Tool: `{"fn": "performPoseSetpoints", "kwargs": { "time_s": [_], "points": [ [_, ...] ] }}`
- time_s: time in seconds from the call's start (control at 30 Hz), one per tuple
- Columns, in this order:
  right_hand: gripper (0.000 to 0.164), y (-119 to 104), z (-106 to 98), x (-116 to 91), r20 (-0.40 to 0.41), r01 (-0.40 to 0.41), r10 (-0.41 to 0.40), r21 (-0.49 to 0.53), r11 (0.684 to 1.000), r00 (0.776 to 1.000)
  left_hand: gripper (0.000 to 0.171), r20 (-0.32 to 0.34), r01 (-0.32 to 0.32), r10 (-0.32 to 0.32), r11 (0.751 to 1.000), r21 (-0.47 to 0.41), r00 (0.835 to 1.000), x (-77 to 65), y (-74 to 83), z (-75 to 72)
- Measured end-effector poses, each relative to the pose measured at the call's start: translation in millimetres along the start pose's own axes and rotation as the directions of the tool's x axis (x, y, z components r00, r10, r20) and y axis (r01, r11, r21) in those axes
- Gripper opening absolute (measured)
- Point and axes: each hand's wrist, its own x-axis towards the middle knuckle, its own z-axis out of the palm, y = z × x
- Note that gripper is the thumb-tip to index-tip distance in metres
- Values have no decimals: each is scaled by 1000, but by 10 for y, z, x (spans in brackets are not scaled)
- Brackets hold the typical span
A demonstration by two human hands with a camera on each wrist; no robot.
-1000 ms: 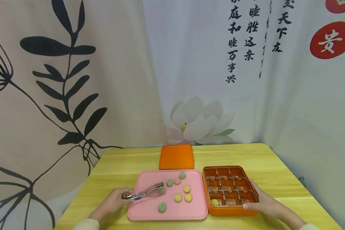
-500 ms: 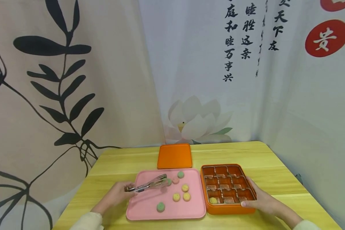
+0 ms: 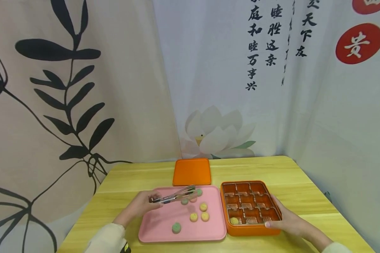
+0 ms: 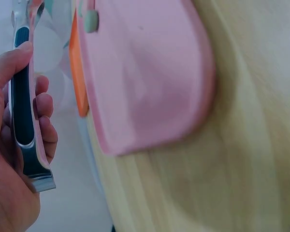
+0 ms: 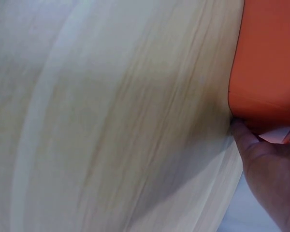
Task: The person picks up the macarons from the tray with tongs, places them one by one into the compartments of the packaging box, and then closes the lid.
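My left hand (image 3: 145,203) grips metal tongs (image 3: 177,195) with dark handle inlays, thumb lying along one arm in the left wrist view. The tongs reach over the pink tray (image 3: 158,230), their tips overlapping the far green macaron (image 3: 199,192). Near them sit another green macaron (image 3: 184,202) and a pink macaron (image 3: 193,199). Several yellow macarons (image 3: 204,216) lie mid-tray, and a green macaron (image 3: 176,227) lies near the front. My right hand (image 3: 288,221) holds the orange box (image 3: 251,231) by its right side, thumb at the front corner. One yellow macaron (image 3: 234,220) occupies its front-left compartment.
Behind the tray lies a flat orange lid (image 3: 191,172). Box and tray stand side by side on the wooden table (image 3: 139,174). A printed curtain (image 3: 139,88) hangs along the table's back and right sides.
My left hand has carried the tongs right and away from me, from the near green macaron toward the far one. My right hand stays on the box.
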Motion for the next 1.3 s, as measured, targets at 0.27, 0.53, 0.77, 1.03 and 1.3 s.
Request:
{"fn": "performPoseSetpoints", "kwargs": {
  "time_s": [0.27, 0.53, 0.77, 1.03, 1.3],
  "points": [
    [106, -12, 16, 37, 13, 84, -84, 18, 996, 996, 10, 14, 1, 0, 999, -41, 1000, 151, 198, 77],
    [112, -88, 1, 8, -28, 9, -10, -48, 999, 1000, 11, 9, -23, 23, 999, -29, 1000, 249, 302, 132],
    [113, -101, 14, 11, -35, 2, -3, -44, 999, 999, 11, -13, -1, 1, 1000, 14, 1000, 176, 165, 70],
    [111, -97, 14, -9, -20, 1, -2, -32, 999, 1000, 18, -56, 24, -20, 998, 63, 998, -34, -200, -57],
    [111, -75, 16, -26, -21, -13, 12, -34, 999, 1000, 17, -46, 17, -14, 998, 68, 999, -115, -385, 9]
  ]
}}
